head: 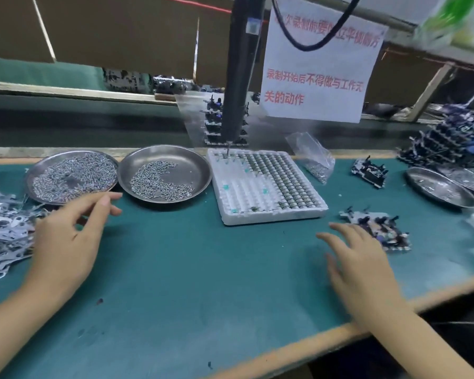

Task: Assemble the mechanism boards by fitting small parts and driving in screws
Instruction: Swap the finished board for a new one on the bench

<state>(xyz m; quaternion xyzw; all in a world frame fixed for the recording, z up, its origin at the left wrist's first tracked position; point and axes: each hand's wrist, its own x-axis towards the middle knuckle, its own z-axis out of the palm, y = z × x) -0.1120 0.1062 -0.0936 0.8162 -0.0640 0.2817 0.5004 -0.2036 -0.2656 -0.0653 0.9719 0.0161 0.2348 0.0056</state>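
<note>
From the head view, your left hand (66, 231) is hovering at about 9 o'clock over the green tabletop (189, 283), its grip apart, fingers loosely spread and holding nothing, the fingertips reaching just short of the left steel dish (71, 176) heaped with screws. A second steel dish (164, 173), half filled with screws, is sitting just beside it toward 11 o'clock. Your right hand (359, 263) is lying low at 4 o'clock, its grip apart too, fingers straight and stretching toward the mechanism board (378, 228) at 3 o'clock; whether the fingertips are touching it, you cannot tell through the blur. A white foam tray (266, 184), its right half packed with rows of small round parts, is sitting at 12 o'clock, and the hanging electric screwdriver (241, 77) is dangling with its bit over the tray's far left corner. Another board (368, 172) is resting at 2 o'clock, beside a clear bag of screws (315, 157). Thin metal strips (6, 231) are piling up at 9 o'clock, under your left wrist.
</note>
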